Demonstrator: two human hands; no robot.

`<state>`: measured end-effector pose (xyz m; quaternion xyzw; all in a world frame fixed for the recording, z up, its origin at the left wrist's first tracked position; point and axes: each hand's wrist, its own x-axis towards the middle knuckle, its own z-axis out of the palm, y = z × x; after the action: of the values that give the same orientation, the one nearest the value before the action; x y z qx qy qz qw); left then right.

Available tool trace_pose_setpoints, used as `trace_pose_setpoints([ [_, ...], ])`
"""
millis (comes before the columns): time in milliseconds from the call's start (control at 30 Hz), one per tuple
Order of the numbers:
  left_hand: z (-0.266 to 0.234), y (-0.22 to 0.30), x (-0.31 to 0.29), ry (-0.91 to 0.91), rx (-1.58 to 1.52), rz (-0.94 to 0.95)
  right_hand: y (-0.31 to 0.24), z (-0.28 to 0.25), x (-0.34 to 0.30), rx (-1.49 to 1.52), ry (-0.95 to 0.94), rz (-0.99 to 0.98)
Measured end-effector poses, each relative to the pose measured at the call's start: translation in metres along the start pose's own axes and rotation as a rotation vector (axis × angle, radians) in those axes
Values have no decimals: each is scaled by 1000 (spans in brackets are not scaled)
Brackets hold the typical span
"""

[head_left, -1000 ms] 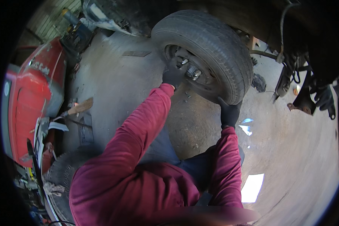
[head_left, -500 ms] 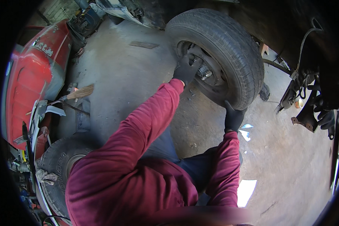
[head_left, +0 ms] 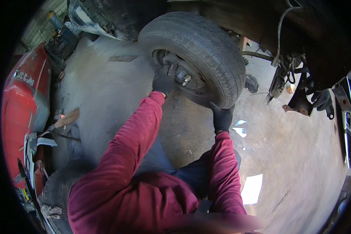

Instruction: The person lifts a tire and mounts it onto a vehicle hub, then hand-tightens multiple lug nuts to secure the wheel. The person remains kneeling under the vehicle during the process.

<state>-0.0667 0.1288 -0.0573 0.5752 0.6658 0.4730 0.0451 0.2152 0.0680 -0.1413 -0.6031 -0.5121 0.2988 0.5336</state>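
Observation:
A black tire [head_left: 206,50] on a dark steel wheel rim [head_left: 201,91] stands in front of me at the upper middle, tilted in the view. In a black glove, my left hand [head_left: 163,80] reaches the rim's centre, beside the shiny metal hub [head_left: 182,77]. Its fingers are bent together there; whatever is between them is too small or hidden to name. My right hand [head_left: 223,119], also gloved in black, grips the tire's lower edge. The thumb lies on the sidewall and the other fingers are hidden under the tread.
At the left stands a red vehicle body panel [head_left: 25,97], with a straw broom [head_left: 67,118] beside it. Another tire [head_left: 60,191] lies near my left side. Dark vehicle parts [head_left: 300,93] hang at the right. A flat strip [head_left: 123,58] lies on the concrete floor [head_left: 284,156].
The whole view has swung, so the wheel and both hands appear farther left. Both hands keep their places on the wheel, with the left fingers slightly shifted at the hub.

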Motion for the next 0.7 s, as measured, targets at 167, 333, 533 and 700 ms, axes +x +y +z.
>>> trace_pose_setpoints([
  [167,1,-9,-1,28,32,88,-7,-1,-1,45,5,1],
  [333,5,-12,0,7,2,27,-9,-2,-1,8,14,25],
  [533,-5,-8,-1,-66,132,40,-3,-1,-2,-13,10,-19],
  [700,-8,-6,5,-136,-12,-124,4,1,0,-19,0,36],
])
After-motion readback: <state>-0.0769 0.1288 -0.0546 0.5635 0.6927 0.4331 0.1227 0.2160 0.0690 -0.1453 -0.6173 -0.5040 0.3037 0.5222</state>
